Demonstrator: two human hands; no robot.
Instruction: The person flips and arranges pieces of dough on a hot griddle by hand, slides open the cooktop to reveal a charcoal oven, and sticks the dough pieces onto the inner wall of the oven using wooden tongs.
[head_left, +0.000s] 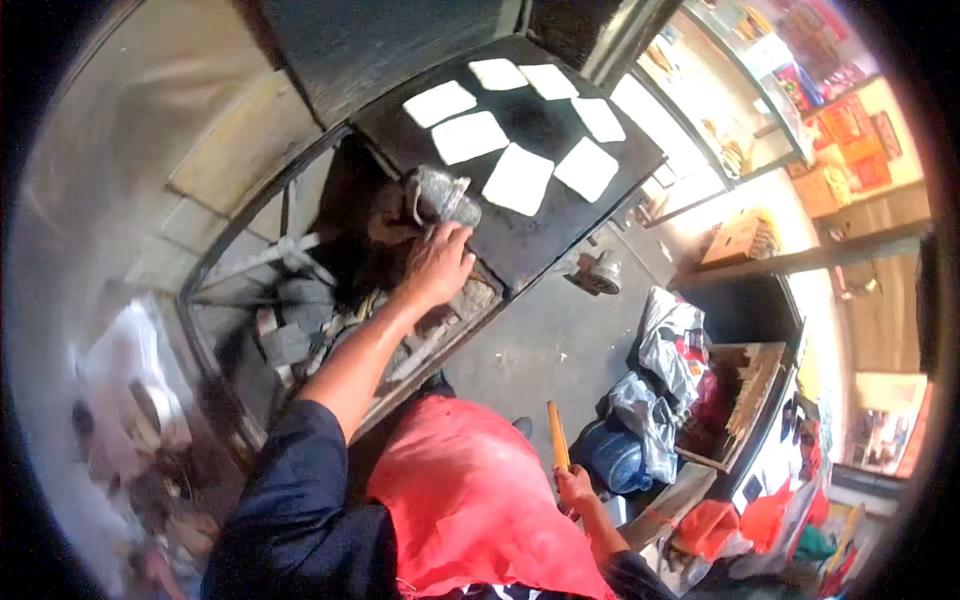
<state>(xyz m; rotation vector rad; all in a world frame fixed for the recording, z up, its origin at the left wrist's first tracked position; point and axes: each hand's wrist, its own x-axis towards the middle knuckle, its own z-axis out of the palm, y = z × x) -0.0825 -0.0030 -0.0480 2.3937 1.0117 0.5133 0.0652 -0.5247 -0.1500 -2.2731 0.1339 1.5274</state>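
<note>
My left hand reaches out over the stove, its fingers closed on the near end of a dull, dented metal jug. The jug tilts at the near-left edge of a black griddle. Several flat white squares of dough lie on the griddle in a loose ring. Low on the right, my right hand grips a flat wooden stick pointing upward, beside my red apron. The fingers of my left hand partly cover the jug.
Left of the griddle, an open metal frame holds blocks and rubble. A small round metal part sits by the griddle's right side. Plastic bags, a blue container and a wooden crate crowd the right. Glass shelves stand beyond.
</note>
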